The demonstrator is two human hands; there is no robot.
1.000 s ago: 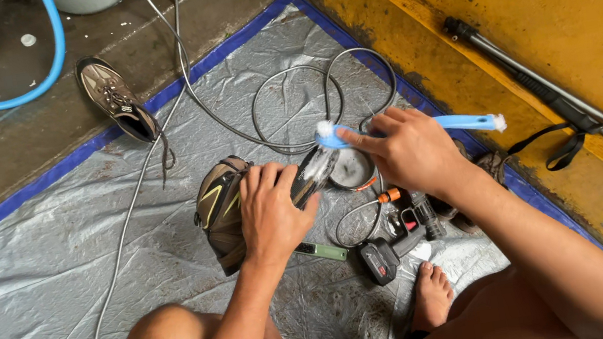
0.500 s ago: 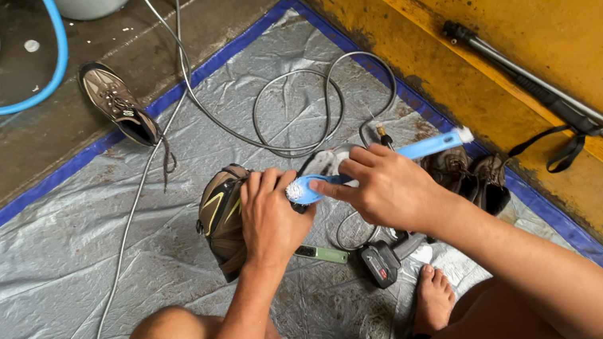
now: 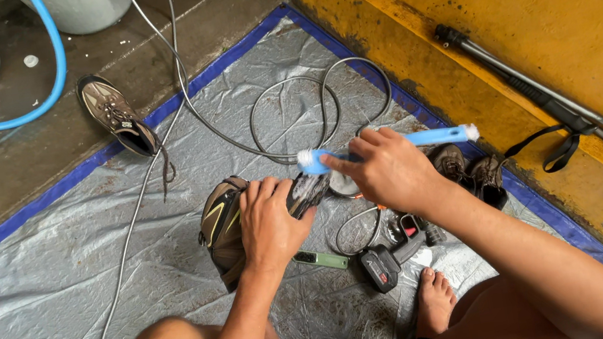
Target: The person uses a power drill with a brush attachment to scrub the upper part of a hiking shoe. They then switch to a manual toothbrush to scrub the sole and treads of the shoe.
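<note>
Two bare hands work over a brown shoe (image 3: pixel 225 222) on a grey tarp (image 3: pixel 36 276). Left hand (image 3: pixel 271 223) clamps the shoe. Right hand (image 3: pixel 387 172), just right of the shoe, grips a blue brush (image 3: pixel 433 137) lying crosswise, bristles toward the shoe.

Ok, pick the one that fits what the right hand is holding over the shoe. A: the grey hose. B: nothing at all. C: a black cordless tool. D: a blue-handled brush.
D: the right hand grips a blue-handled brush, its white bristles above the shoe that the left hand presses on the tarp; the black cordless tool lies untouched by the foot.
</note>
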